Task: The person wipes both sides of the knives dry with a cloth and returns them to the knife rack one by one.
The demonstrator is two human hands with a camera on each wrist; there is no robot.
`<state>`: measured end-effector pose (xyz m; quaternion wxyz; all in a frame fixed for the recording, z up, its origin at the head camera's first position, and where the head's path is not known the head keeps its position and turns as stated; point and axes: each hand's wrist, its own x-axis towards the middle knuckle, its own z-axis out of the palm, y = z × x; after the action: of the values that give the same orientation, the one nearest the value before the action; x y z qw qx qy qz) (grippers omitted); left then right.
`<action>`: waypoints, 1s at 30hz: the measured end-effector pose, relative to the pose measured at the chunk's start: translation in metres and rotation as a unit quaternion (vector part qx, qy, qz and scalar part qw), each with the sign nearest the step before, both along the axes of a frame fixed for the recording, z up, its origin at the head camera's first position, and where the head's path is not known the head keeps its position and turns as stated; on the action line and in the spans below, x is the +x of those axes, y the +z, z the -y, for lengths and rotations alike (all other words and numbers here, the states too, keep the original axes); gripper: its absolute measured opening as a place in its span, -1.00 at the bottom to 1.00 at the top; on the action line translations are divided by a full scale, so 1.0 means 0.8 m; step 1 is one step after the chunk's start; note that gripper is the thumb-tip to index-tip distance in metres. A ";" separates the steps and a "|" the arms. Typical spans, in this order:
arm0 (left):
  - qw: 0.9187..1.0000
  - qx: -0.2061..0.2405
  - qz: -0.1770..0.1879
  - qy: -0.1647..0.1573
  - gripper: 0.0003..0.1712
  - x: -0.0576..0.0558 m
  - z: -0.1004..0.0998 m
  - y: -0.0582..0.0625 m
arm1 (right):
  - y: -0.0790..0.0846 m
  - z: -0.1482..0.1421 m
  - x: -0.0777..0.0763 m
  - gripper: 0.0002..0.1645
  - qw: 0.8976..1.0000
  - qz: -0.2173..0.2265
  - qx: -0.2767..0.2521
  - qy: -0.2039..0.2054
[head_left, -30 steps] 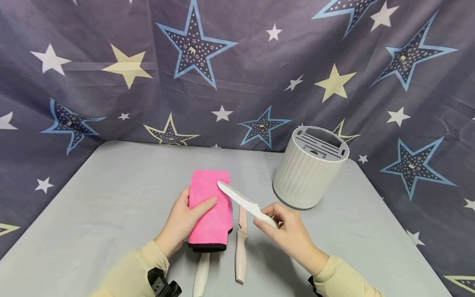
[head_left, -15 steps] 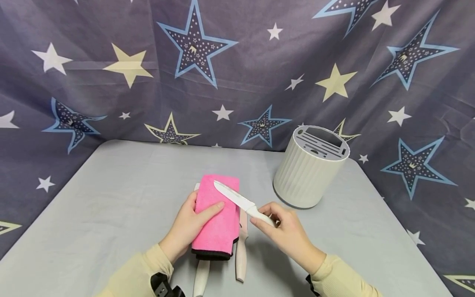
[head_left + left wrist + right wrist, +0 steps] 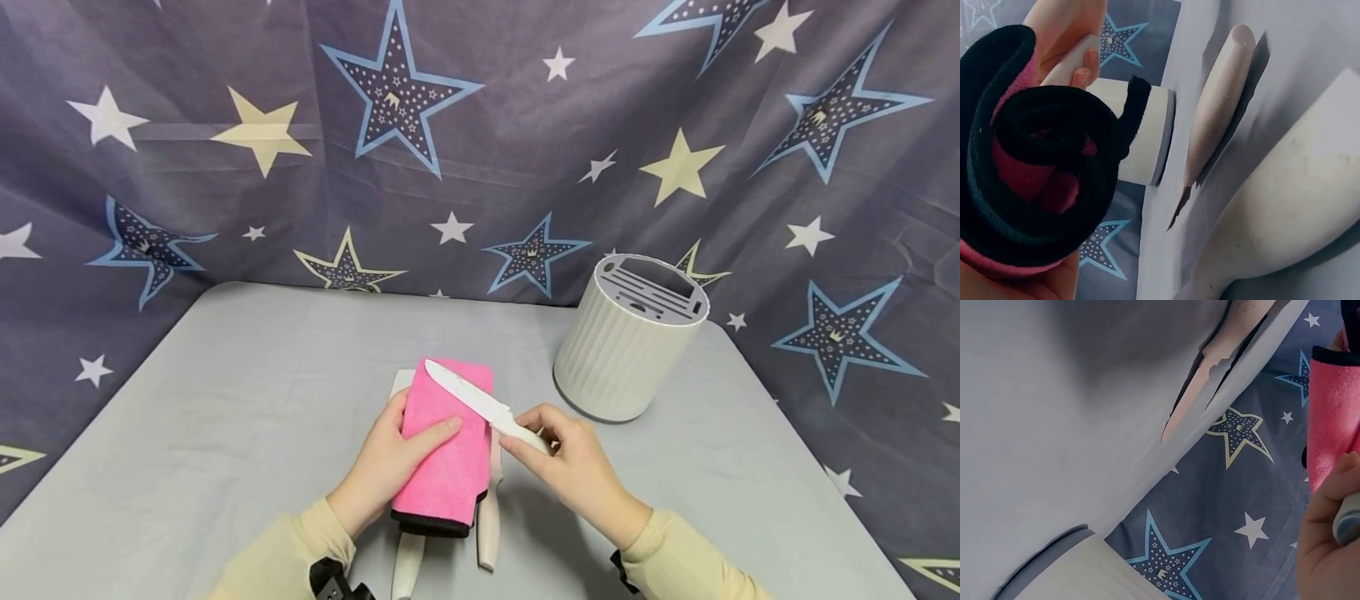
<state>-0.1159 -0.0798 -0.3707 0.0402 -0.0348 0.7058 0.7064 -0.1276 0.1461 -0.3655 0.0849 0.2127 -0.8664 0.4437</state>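
Observation:
My left hand (image 3: 397, 458) grips a folded pink cloth (image 3: 442, 479) with black edging, thumb across its front. In the left wrist view the cloth's end (image 3: 1100, 125) looks rolled up. My right hand (image 3: 581, 462) holds a white knife (image 3: 468, 393) by its handle, the blade lying flat over the cloth's upper part, tip to the upper left. On the table beneath, a knife with a pinkish blade and pale handle (image 3: 487, 529) lies partly behind the cloth. A second white-handled knife (image 3: 407, 567) lies to its left, mostly hidden by the cloth and my left hand.
A ribbed cream knife block (image 3: 626, 358) with a slotted grey top stands at the back right of the table (image 3: 247, 400), which has a grey cover. Behind the table hangs a dark curtain (image 3: 480, 125) printed with stars.
My left hand has moved the cloth to the right and slightly toward me, baring a white blade end behind it. The held knife's tip has shifted a little left across the cloth.

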 end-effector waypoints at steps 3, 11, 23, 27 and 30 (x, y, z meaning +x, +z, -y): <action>1.000 -0.006 -0.002 -0.004 -0.37 0.001 -0.001 0.000 | 0.002 0.003 -0.001 -0.85 1.000 0.006 0.003 -0.001; 0.999 -0.021 -0.002 -0.028 -0.43 0.000 0.000 -0.005 | 0.003 0.006 -0.004 -0.86 1.000 -0.006 -0.006 0.017; 0.999 -0.013 -0.002 -0.050 -0.40 0.001 -0.002 -0.007 | 0.005 0.011 -0.006 -0.84 1.000 -0.012 -0.004 0.028; 0.999 -0.007 0.001 -0.045 -0.41 0.000 -0.001 -0.009 | 0.003 0.010 -0.006 -0.84 0.999 -0.009 -0.006 0.030; 0.999 -0.005 0.005 -0.036 -0.43 -0.001 0.001 -0.009 | 0.002 0.007 -0.006 -0.85 1.000 0.006 -0.007 0.027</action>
<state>-0.1168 -0.0804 -0.3783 0.0692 -0.0129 0.7100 0.7006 -0.1324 0.1405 -0.3637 0.0690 0.2326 -0.8576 0.4535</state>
